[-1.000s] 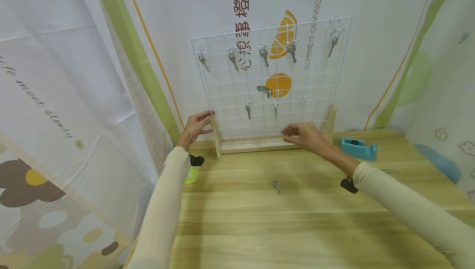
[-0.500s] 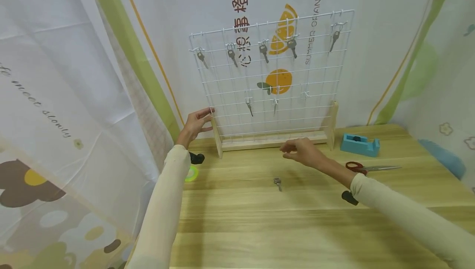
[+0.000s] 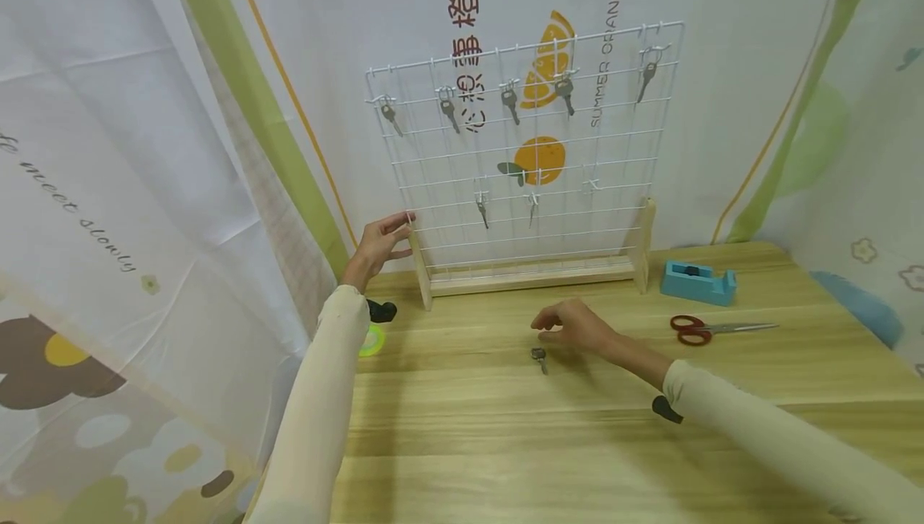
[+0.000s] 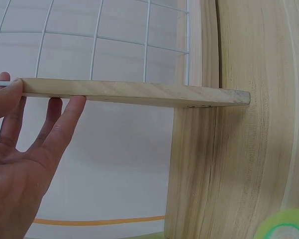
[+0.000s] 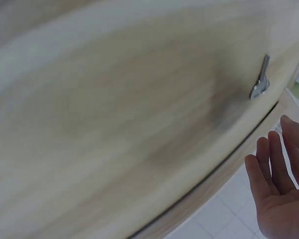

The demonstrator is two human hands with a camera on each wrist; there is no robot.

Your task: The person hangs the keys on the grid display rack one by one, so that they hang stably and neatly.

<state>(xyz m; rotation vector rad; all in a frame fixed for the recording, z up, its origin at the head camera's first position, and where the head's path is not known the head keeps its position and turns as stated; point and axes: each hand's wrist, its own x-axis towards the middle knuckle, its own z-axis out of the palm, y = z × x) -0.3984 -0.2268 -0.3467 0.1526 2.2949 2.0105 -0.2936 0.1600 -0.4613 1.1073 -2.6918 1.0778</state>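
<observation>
A white wire grid rack point(image 3: 462, 163) stands upright in a wooden base, with several keys hanging from its hooks. My left hand point(image 3: 377, 247) holds the top of the rack's left wooden upright point(image 4: 134, 92), thumb and fingertips against the wood. On the table lies a single silver key point(image 3: 539, 359), also visible in the right wrist view as a small metal key point(image 5: 260, 82). My right hand point(image 3: 577, 326) hovers just above and to the right of that key, fingers loosely bent and apart, holding nothing.
Right of the rack sits a blue tape dispenser point(image 3: 699, 282), with red-handled scissors point(image 3: 722, 329) in front of it. A yellow-green tape roll point(image 3: 372, 340) lies by my left forearm. Printed curtains point(image 3: 195, 187) surround the table.
My right hand has come down and toward me from the rack's lower bar to near the loose key. The scissors have come into full view. My left hand stays on the upright.
</observation>
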